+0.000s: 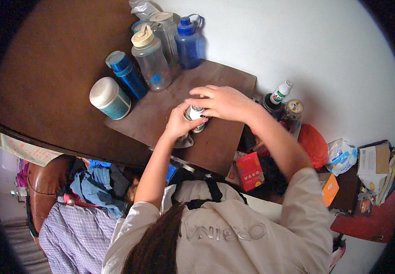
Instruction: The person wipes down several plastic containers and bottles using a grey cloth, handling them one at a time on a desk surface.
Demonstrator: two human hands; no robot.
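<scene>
My left hand (180,121) grips a small white plastic bottle (198,127) with green and red print, upright over the brown board (218,144). Its thumb lies across the bottle's front. My right hand (219,102) curves over the bottle's top from the right, fingers apart and slightly blurred; whether its thumb touches the bottle is hard to tell. A greyish, crumpled-looking thing (185,141) shows below my left hand, mostly hidden. Beyond my hands stand a clear plastic bottle with a cream lid (152,65), a blue tumbler (130,78) and a white-lidded teal canister (111,99).
A blue water bottle (188,48) and a clear jug (166,37) stand by the wall. Right of the board are another small white bottle (279,93), a jar (293,111), a red book (250,170) and a red bag (312,145). Clothes (98,186) lie at lower left.
</scene>
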